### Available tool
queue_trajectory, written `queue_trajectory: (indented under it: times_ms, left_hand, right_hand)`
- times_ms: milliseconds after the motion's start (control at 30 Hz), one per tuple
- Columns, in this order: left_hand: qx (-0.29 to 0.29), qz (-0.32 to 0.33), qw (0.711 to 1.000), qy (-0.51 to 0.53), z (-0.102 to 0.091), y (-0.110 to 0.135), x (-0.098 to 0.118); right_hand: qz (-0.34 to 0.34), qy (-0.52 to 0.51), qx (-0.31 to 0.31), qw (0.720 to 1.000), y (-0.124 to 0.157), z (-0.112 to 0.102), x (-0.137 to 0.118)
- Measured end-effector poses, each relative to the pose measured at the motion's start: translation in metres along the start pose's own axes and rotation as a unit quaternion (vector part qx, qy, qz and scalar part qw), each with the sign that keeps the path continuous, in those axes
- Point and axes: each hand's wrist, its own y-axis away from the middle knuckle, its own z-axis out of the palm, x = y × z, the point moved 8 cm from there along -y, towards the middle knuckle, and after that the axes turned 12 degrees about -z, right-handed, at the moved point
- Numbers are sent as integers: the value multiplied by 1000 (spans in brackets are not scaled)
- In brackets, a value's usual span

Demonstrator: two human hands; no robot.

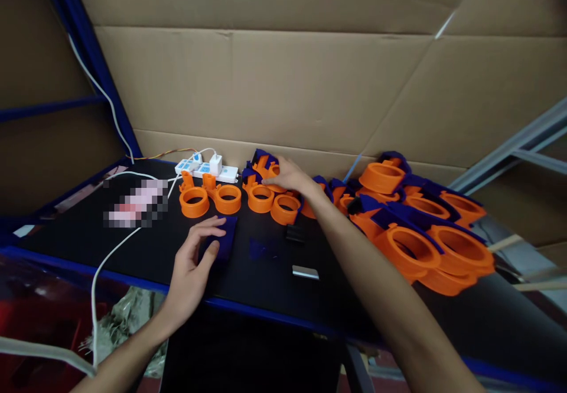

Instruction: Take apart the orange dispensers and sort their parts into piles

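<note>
My left hand (194,260) is over the near middle of the black table, thumb and fingers apart. Its fingertips lie at the left edge of a flat dark blue piece (228,240). My right hand (290,175) reaches to the back, its fingers around an orange ring-shaped part (267,167) with dark blue material on it; some fingertips are hidden. Just in front of that hand stand more orange rings (260,199). Two orange rings with upright tabs (194,203) stand left of them. A small black block (295,234) and a silver strip (305,272) lie nearer me.
A pile of orange and blue parts (411,248) covers the table's right side. A white power strip (228,174) with plugs lies at the back left. A white cable (108,257) crosses the left side and hangs over the front edge. Cardboard (266,80) walls the back.
</note>
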Motion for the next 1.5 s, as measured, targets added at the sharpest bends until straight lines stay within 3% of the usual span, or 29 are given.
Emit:
queue_trajectory:
  times_ms: [167, 300, 367, 433, 533, 600, 733, 900, 1100, 1333, 1500]
  left_hand:
    - [-9, -13, 998, 67, 2, 3, -1]
    - [-47, -61, 972, 220, 2, -3, 2]
    - [-79, -94, 956, 267, 7, -1, 7]
    - [-102, -126, 943, 292, 12, 5, 12]
    - [-104, -156, 938, 293, 18, 17, 16]
    - [-91, -169, 941, 280, 20, 24, 15]
    - [-107, -242, 930, 257, 32, 38, 1]
    - [-144, -280, 920, 233, 42, 47, -8]
    - [-140, -291, 919, 225, 44, 45, -20]
    - [-144, -272, 919, 247, 49, 40, -25]
    - [-135, -260, 926, 237, 43, 35, -26]
  right_hand:
    - [-22, -6, 84, 996, 21, -25, -21]
    - [-120, -38, 158, 979, 82, -58, -82]
    - [-182, -70, 134, 972, 124, -58, -119]
    - [-204, -77, 119, 969, 167, -53, -146]
    - [-230, -70, 64, 969, 216, -38, -172]
    - [-244, -74, 35, 966, 231, -33, -178]
    - [-270, -73, 61, 958, 232, -39, -176]
    - [-367, 27, 125, 921, 241, -36, -184]
    - [-357, 97, 136, 919, 254, -25, -181]
    - [-323, 109, 114, 933, 240, -5, -173]
    - [-315, 107, 130, 934, 234, -4, -174]
